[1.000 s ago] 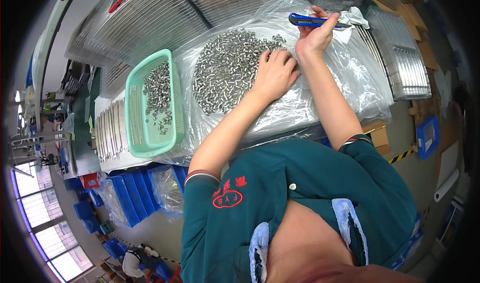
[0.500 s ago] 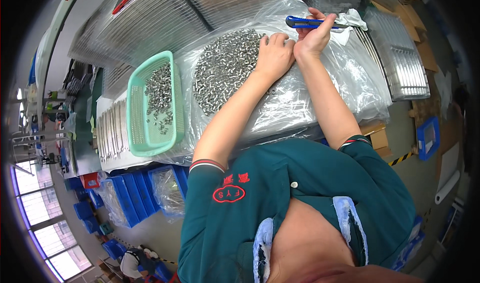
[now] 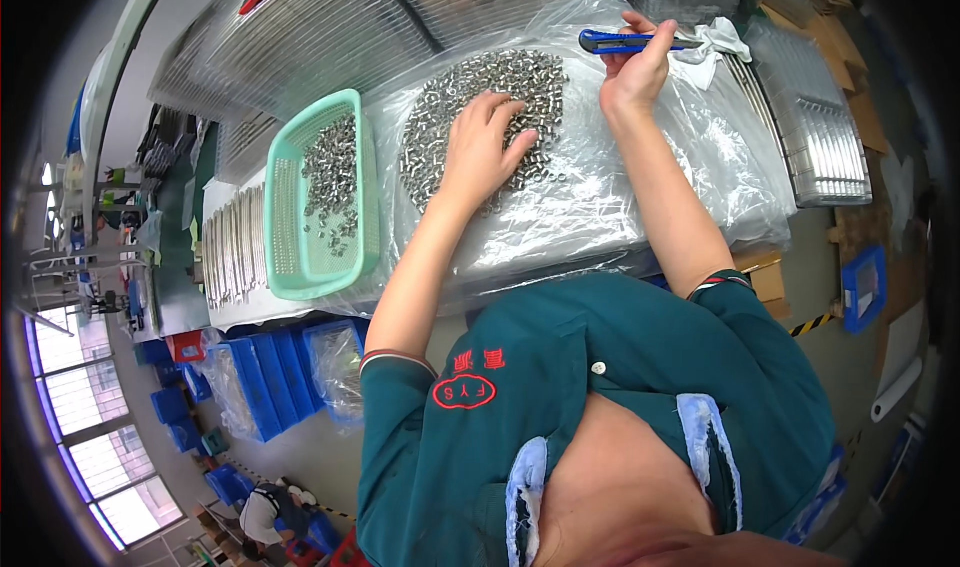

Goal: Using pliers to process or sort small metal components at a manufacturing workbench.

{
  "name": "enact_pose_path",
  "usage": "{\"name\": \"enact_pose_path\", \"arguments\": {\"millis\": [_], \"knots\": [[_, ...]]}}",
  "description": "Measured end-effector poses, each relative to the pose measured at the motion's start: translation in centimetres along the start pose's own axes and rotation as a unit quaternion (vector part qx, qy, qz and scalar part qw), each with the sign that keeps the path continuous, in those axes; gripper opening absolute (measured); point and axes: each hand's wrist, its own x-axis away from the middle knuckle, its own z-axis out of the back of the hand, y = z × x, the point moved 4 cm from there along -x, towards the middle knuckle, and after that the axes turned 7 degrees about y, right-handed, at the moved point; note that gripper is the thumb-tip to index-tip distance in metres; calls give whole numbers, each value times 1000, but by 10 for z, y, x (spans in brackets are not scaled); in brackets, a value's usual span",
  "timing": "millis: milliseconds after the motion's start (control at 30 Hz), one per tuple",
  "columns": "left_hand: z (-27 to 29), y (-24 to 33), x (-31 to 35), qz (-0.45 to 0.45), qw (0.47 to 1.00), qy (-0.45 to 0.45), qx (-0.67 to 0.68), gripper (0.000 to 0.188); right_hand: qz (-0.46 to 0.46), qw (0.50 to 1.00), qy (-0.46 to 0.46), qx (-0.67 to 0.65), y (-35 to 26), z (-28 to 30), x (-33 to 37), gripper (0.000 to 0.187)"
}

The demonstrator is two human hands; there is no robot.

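A wide round pile of small, shiny metal fittings [image 3: 430,132] lies on clear plastic sheeting. Over its middle rests my left hand [image 3: 485,149], fingers spread and seeming to touch the pieces; nothing is gripped in it. To the right of the pile I hold up a blue utility knife [image 3: 610,43] in my right hand [image 3: 638,75]. The knife lies across the fingers with the thumb against it, pointing left. Left of the pile stands a mint-green plastic basket [image 3: 369,207], with more of the same metal pieces inside.
Clear ribbed plastic trays [image 3: 300,47] are stacked along the back, others [image 3: 815,117] at the right. A white cloth [image 3: 715,52] lies beyond the knife. Long metal rods [image 3: 235,247] lie left of the basket. Blue bins [image 3: 265,387] stand below the table; another person [image 3: 270,512] is at lower left.
My left hand has moved left from beside my right wrist onto the middle of the pile, its fingers spreading. The right hand still holds the knife, nearly in place. The view has shifted slightly.
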Motion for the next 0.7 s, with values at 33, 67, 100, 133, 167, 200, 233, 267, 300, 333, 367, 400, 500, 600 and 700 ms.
{"name": "enact_pose_path", "arguments": {"millis": [33,67,100,133,167,200,233,267,300,333,367,400,500,600,700], "knots": [[6,6,9,0,1000,-24,9,42,-4,1000,-5,4,1,-1,1,51],[7,14,15,-27,999,-37,1,43,-8,1000,-9,9,2,-2,2,51],[6,23,21,-53,997,-48,-8,44,-9,1000,-10,9,3,-2,4,51],[6,34,23,-62,995,-82,-9,44,-11,1000,-17,14,4,-3,4,51],[1,40,24,-82,993,-84,-6,40,-12,999,-23,19,6,-2,4,52],[-3,43,24,-103,991,-86,-2,35,-13,999,-25,19,8,-3,5,52],[-8,44,22,-125,988,-89,2,30,-10,999,-33,24,10,-2,6,52],[-12,42,18,-124,988,-87,2,30,-7,999,-41,29,11,-2,6,52],[-19,38,13,-126,988,-90,-15,26,-6,999,-42,30,12,-2,6,52],[-25,35,7,-127,987,-93,-33,22,-6,999,-43,34,12,-3,7,52],[-31,33,2,-125,987,-91,-34,22,-5,998,-43,37,12,-3,7,53],[-35,32,-6,-135,987,-76,-35,20,-4,998,-44,38,10,-4,6,53],[-45,25,-25,-143,987,-47,-49,20,6,998,-34,43,9,-7,7,57],[-41,15,-35,-94,994,-11,-53,22,4,999,-30,37,9,-6,5,56],[-12,4,-30,-22,999,36,9,25,-6,999,-18,35,8,-4,4,56]]}}
